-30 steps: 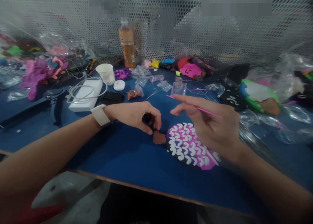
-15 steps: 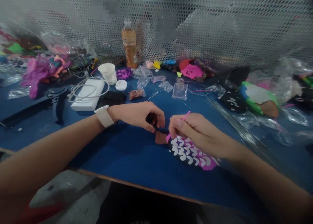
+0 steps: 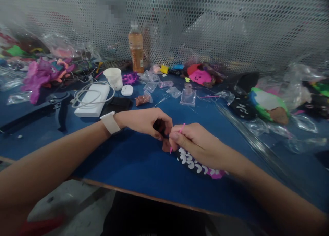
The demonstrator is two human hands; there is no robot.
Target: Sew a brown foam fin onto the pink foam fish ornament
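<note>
Two bare hands work close together at a blue table [image 3: 123, 170]. The right hand [image 3: 194, 140] pinches one pink stick [image 3: 182, 128] between thumb and fingers, its lower tip at one brown piece [image 3: 166, 145]. The left hand [image 3: 146, 121], wearing one white band [image 3: 110, 122], is loosely curled beside the brown piece, a dark gap between thumb and fingers; whether it grips anything cannot be told. One oval piece [image 3: 191, 164], black and pink with rows of white marks, lies partly hidden under the right hand, just right of the brown piece.

On the left stand one white box [image 3: 89, 104] with one coiled cable [image 3: 74, 100] on top, one cup [image 3: 113, 79] and one small white case [image 3: 126, 90]. One bottle [image 3: 137, 54] stands upright on the far side, near the mesh [image 3: 174, 30]. One bundle of wires [image 3: 257, 141] lies on the right.
</note>
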